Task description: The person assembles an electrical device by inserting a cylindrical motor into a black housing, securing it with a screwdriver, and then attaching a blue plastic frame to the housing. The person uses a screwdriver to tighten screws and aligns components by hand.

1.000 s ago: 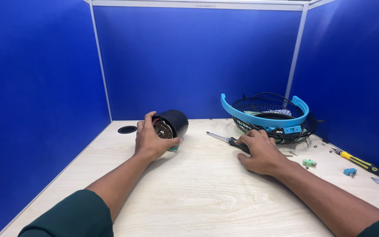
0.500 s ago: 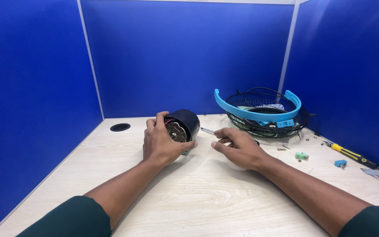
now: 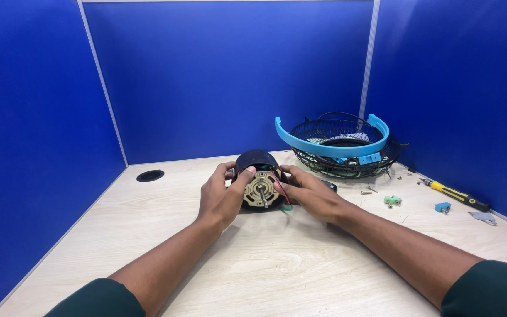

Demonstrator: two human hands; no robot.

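While you gripped motor (image 3: 260,188) both sides, left hand (image 3: 221,196) and right hand (image 3: 309,194) clasped housing; judged heavy, rigid, shaft exposed; grille (image 3: 347,154) behind-right of motor.

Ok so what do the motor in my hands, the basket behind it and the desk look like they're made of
Motor: its face looks like brassy metal with a bare steel shaft, set in a dark, glossy shell, probably plastic. Both the left hand and the right hand grip it.
Basket: thin black wire, likely coated metal, with a smooth light blue plastic band.
Desk: pale wood-grain surface, probably laminate.
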